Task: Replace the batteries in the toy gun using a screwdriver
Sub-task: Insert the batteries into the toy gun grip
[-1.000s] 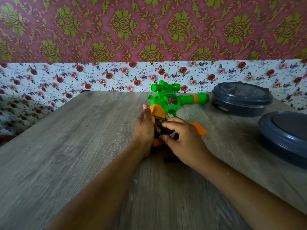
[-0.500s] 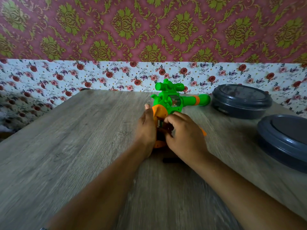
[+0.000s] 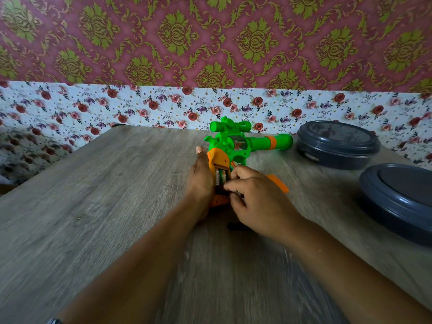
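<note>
A green toy gun [image 3: 236, 142] with an orange grip lies on its side in the middle of the wooden table [image 3: 117, 195], barrel pointing right. The grip's battery compartment is uncovered and two batteries [image 3: 221, 176] show inside it. My left hand [image 3: 199, 181] clasps the grip from the left. My right hand [image 3: 254, 199] rests over the lower grip with fingertips on the batteries. An orange piece [image 3: 278, 183], probably the battery cover, lies on the table just behind my right hand. A dark slim object [image 3: 235, 226], possibly the screwdriver, pokes out from under my right wrist.
Two dark grey round lidded containers stand on the right: one at the back [image 3: 336, 143], one at the right edge [image 3: 402, 199]. A flowered wall runs along the table's far edge.
My right hand has drawn back slightly toward me along the grip, uncovering the two batteries in the compartment. My left hand keeps its hold on the grip.
</note>
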{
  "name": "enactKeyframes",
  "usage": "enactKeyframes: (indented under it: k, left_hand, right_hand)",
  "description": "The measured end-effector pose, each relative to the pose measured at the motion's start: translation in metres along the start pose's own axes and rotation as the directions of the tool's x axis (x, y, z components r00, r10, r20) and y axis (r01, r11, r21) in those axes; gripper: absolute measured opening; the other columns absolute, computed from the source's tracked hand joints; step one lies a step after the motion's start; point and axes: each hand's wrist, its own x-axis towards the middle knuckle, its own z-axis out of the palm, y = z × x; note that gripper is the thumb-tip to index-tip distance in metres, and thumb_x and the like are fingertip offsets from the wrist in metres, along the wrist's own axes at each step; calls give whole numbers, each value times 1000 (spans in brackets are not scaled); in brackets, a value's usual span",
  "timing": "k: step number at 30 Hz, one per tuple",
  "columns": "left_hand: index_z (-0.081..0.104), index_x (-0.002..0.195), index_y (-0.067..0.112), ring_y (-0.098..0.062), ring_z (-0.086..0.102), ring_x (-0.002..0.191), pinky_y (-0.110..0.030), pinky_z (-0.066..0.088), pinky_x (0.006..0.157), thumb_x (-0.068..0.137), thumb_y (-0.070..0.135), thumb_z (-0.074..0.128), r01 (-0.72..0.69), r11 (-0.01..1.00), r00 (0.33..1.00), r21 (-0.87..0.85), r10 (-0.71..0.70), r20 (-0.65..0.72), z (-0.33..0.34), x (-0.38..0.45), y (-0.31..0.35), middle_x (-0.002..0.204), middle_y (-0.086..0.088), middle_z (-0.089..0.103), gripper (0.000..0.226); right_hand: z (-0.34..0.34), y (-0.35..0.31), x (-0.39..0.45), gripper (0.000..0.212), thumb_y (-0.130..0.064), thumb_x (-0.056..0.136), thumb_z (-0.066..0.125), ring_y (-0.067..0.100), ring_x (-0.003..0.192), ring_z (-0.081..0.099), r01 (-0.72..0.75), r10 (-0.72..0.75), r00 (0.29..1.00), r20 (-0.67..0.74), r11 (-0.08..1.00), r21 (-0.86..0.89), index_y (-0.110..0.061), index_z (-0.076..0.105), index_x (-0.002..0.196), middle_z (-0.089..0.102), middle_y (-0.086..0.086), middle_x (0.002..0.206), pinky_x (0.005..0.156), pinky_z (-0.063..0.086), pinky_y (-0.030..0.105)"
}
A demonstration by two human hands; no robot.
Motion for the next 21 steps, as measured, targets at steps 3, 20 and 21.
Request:
enactKeyframes:
  k: [3, 20, 21]
  left_hand:
    - [58, 70, 8, -11, 58, 45, -15, 43, 45, 97, 41, 22, 0, 999, 999, -42, 2, 47, -4, -1, 2, 51, -4, 61, 55]
    - [46, 96, 15, -22, 50, 74, -35, 43, 68, 89, 9, 37, -138, 986, 989, 98, 132, 58, 0, -8, -3, 78, -7, 51, 14]
    - [46, 97, 14, -22, 49, 74, -37, 42, 69, 90, 10, 38, -148, 983, 988, 106, 142, 58, 0, -8, -4, 78, -7, 50, 12]
  right_hand:
    - [1, -5, -5, 22, -15, 81, 44, 23, 98, 48, 7, -5, 997, 83, 999, -33, -14, 61, 95, 46, 5, 109, 74, 45, 35]
    - [3, 6, 7, 28, 12, 76, 41, 34, 113, 41, -183, 168, 974, 148, 979, 91, -16, 42, 74, 42, 14, 123, 89, 40, 39]
    - [2, 8, 8, 31, 13, 76, 41, 33, 112, 42, -185, 168, 975, 144, 976, 116, -18, 44, 72, 43, 14, 121, 88, 40, 36]
